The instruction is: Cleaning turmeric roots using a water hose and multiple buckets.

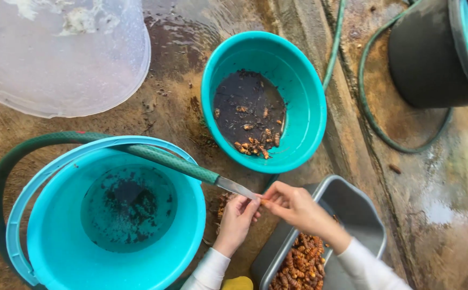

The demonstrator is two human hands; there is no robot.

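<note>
left hand [238, 215]: fingers curled, fingertips pinching something small at the flat metal end [236, 188] of the green hose [159, 158]; the pinched thing is too small to tell apart; white sleeve at the wrist
right hand [293, 204]: fingers drawn together in a pinch, tips meeting the left hand's tips just below the hose end; a small orange-brown grub [264, 202] seems held between them; white sleeve on the forearm
green hose: loops round the left side of the big bucket, crosses over its rim and runs down to the right, ending in the flattened metal tip right above the two hands
big turquoise bucket [56, 236]: lower left, with a handle lying round its rim; shallow water with dark specks at the bottom
turquoise basin [304, 96]: upper middle, well apart from the hands; dark water in it, with a scatter of orange-brown grubs [253, 145] along its lower edge
grey metal tray [352, 207]: lower right, under the right forearm; a heap of orange-brown ribbed grubs [301, 266] lies in its near end
clear plastic tub [56, 53]: upper left, translucent, with whitish smears inside
dark bucket [433, 53]: upper right corner, with a thin green hose [371, 121] curving round its base
floor [449, 215]: wet, rust-brown concrete, with bits of debris between the basin and the big bucket
</note>
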